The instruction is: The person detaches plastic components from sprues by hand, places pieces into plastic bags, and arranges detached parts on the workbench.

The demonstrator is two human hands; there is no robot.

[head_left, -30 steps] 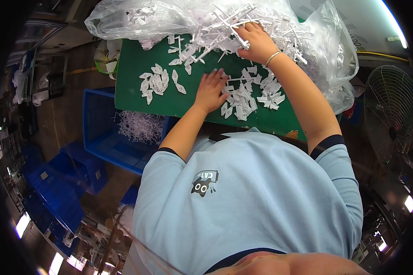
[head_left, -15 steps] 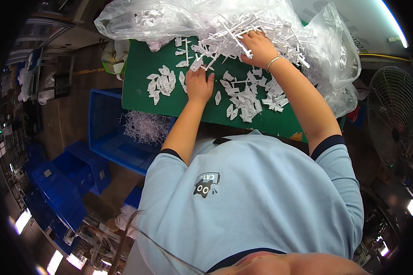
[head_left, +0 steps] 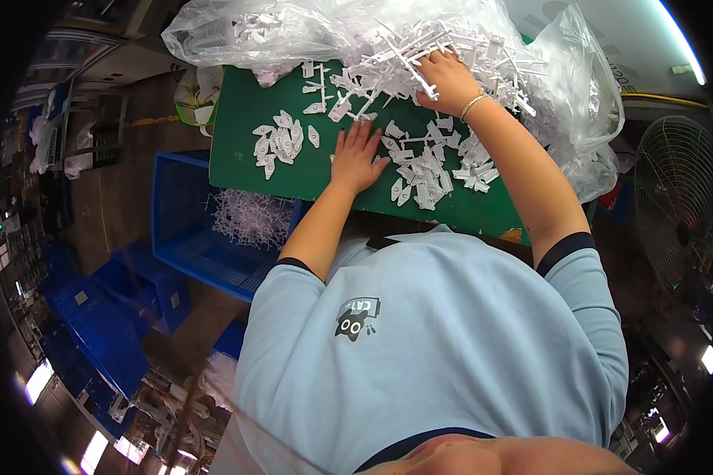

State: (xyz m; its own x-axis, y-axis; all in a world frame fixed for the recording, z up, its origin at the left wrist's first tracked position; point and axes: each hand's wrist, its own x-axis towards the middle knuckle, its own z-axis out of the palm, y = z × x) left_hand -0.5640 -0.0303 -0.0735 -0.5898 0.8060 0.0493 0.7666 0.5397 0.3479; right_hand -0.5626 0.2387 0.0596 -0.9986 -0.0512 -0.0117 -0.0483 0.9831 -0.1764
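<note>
My left hand (head_left: 356, 158) lies on the green tabletop (head_left: 238, 170) with its fingers spread, the fingertips by a white piece at the edge of the big heap. Under its palm the surface is hidden. My right hand (head_left: 448, 83), with a bracelet at the wrist, reaches into the heap of white plastic parts and sprues (head_left: 388, 59); its fingertips are partly buried, so what they hold cannot be made out. A small pile of flat white pieces (head_left: 281, 142) sits left of my left hand. Between and below my hands is another pile of white parts (head_left: 426, 174).
Clear plastic bags (head_left: 253, 36) with white parts lie behind the heap, and another bag (head_left: 582, 103) is at the right. A blue crate (head_left: 190, 245) holding thin white sprues (head_left: 253, 218) stands below the table's left edge. A large fan (head_left: 677, 198) is at the far right.
Over the last second my left hand first moved left to the loose pieces, then came back a little to the right and down. The right hand stays at the heap.
</note>
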